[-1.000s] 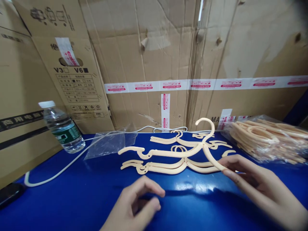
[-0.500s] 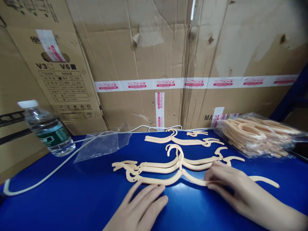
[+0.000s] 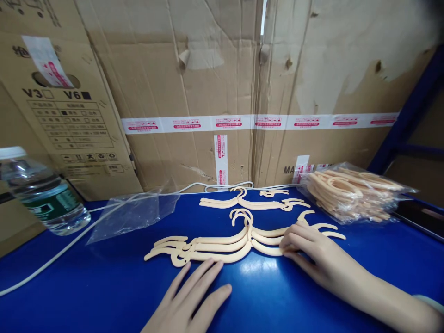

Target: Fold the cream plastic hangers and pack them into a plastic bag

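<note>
Three cream hangers (image 3: 222, 248) lie nested midway across my blue bench (image 3: 263, 303), two more (image 3: 262, 205) behind toward its back edge, and one bag of hangers (image 3: 350, 194) near the back right corner. My right hand (image 3: 319, 259) pinches the front hanger (image 3: 222, 257) by its right arm; my left hand (image 3: 192, 291) is spread, fingertips against its left arm, gripping nothing. Half a second ago its bar lay apart; now it sits close against the other two
</note>
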Motion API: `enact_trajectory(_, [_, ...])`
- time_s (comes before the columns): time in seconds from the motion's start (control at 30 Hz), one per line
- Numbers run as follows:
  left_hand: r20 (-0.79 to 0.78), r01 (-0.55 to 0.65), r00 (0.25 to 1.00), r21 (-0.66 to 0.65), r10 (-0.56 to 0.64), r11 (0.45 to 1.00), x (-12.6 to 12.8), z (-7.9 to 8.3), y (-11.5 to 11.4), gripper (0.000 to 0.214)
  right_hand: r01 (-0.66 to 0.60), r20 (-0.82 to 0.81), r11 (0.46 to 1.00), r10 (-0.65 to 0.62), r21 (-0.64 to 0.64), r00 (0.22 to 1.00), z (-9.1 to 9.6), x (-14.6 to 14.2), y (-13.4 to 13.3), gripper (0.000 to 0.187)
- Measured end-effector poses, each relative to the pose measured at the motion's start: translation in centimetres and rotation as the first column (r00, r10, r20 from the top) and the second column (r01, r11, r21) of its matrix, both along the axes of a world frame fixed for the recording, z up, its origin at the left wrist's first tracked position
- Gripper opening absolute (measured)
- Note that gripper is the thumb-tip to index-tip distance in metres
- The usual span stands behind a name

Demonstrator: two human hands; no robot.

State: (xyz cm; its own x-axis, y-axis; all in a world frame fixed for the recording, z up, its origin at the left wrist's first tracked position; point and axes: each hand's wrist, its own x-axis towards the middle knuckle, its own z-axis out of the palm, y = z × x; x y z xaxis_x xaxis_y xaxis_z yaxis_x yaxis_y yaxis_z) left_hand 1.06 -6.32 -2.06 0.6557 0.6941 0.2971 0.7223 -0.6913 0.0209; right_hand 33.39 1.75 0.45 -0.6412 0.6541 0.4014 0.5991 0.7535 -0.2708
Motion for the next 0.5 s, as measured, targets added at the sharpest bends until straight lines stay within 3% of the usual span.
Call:
enact_trajectory(0.37, [-0.088, 0.109, 0.991, 0.155, -0.096, 0.982, -0.03, 0.01, 0.82, 0.064, 0.06, -0.012, 0.998, -0.06, 0.01, 0.998, 0.05, 0.05, 0.07, 0.018])
enact_trajectory(0.5, [-0.04, 0.091, 0.995, 0.079, -0.088, 0.993, -0.22, 0.09, 0.76, 0.066, 0.082, 0.007, 0.993, -0.083, 0.084, 0.997, 0.09, -0.03, -0.07, 0.017])
